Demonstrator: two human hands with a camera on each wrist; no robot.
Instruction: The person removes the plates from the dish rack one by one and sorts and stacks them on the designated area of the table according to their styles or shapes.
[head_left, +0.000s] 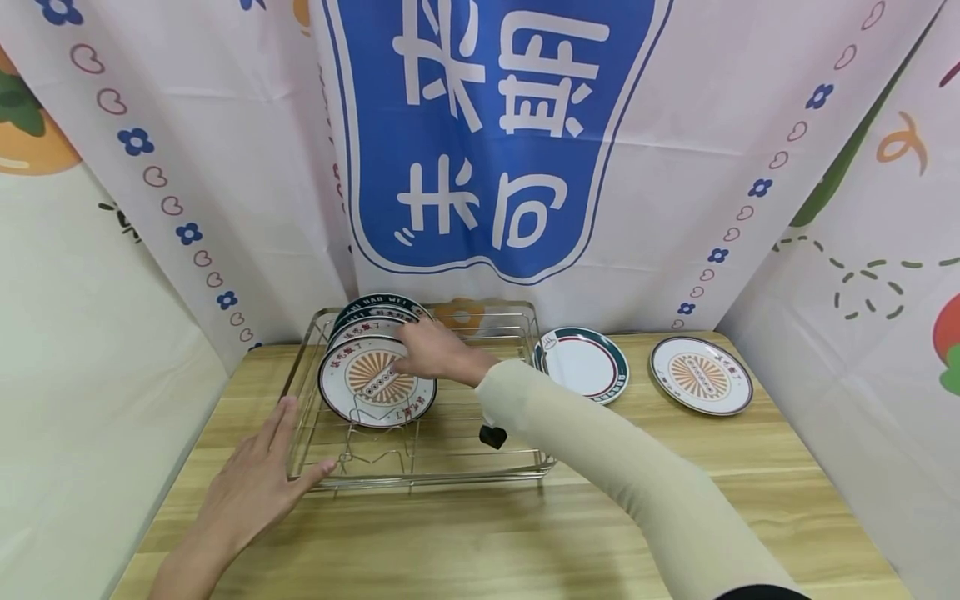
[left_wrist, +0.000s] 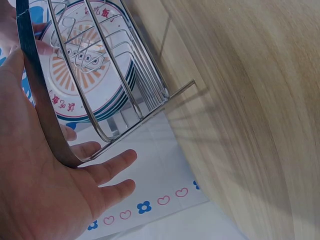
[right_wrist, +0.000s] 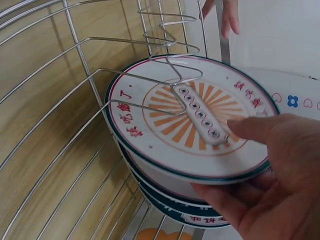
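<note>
My right hand pinches the front plate, a white one with an orange sunburst and red characters, thumb on its face and fingers behind. That plate stands tilted at the left of a wire dish rack, in front of several other plates, some green-rimmed. In the right wrist view, the thumb lies near the sunburst centre and the wire dividers cross over the plate. With fingers extended, my left hand is at the rack's left front corner; in the left wrist view its fingers spread beside the metal rim.
Right of the rack, a green-rimmed white plate lies on the wooden table. Farther right lies another sunburst plate. A printed cloth hangs behind the table, and pale patterned cloths flank both sides. The rack's right part has bare wires.
</note>
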